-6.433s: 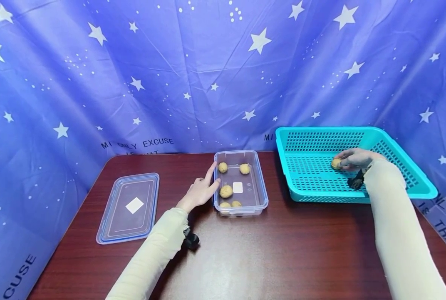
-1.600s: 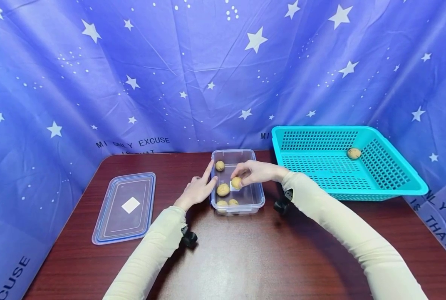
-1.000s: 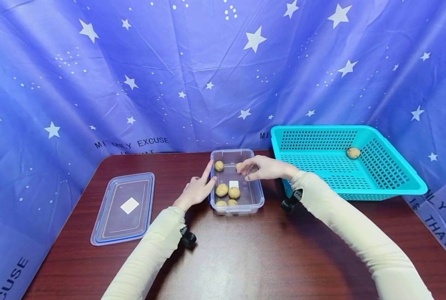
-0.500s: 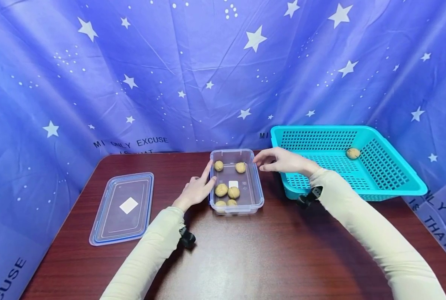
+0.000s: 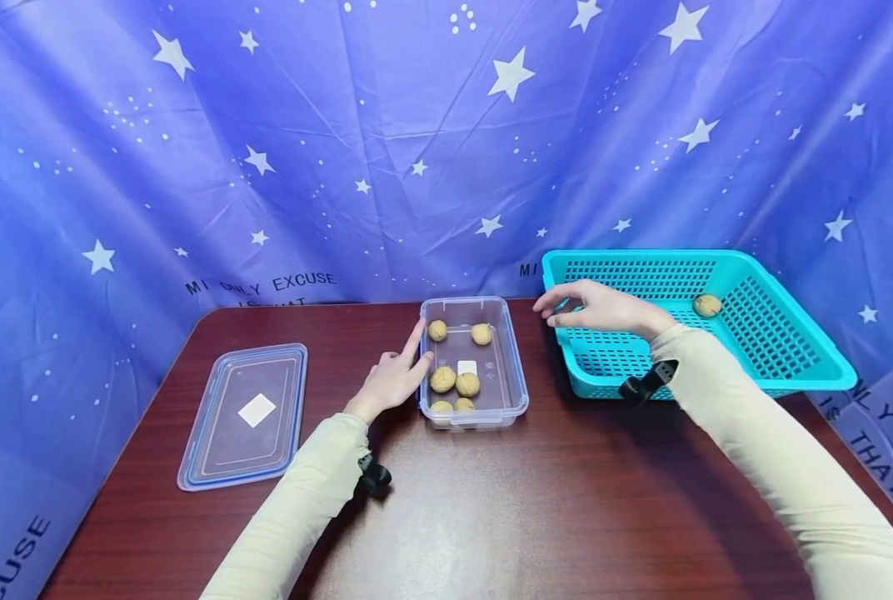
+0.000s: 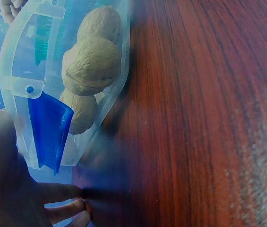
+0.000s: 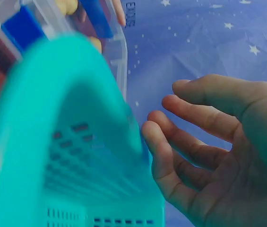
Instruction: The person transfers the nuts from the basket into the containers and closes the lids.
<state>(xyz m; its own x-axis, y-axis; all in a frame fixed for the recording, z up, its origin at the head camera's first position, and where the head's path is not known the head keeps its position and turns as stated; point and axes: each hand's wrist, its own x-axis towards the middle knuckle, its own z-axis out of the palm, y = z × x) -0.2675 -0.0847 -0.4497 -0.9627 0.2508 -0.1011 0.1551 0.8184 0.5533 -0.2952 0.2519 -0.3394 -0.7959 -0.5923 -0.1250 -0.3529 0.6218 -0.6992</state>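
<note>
A: What did the dark reddish wooden bench carry, biggest thing first?

B: A teal perforated plastic basket sat under and beyond the right hand. Well off to the outer side of the left hand lay a flat clear plastic lid with a blue rim. Then came the clear rectangular plastic box, touching the left fingers.

A: Why was the left hand there?

B: My reading is that it steadied the box. Its fingers lay straight and relaxed along the near-left wall and curled round nothing. The left wrist view showed the box wall right beside the hand, with walnuts pressed against it from inside.

A: And the right hand?

B: It hovered over the basket's near-left corner, fingers loosely spread and empty; the right wrist view showed an open palm with nothing in it.

A: Where were the nuts relative to the fingers?

B: One round tan walnut lay inside the basket, well beyond the right fingertips and towards the far wall. The five walnuts in the box sat just past the left fingers, behind the clear wall, none of them touched.
</note>
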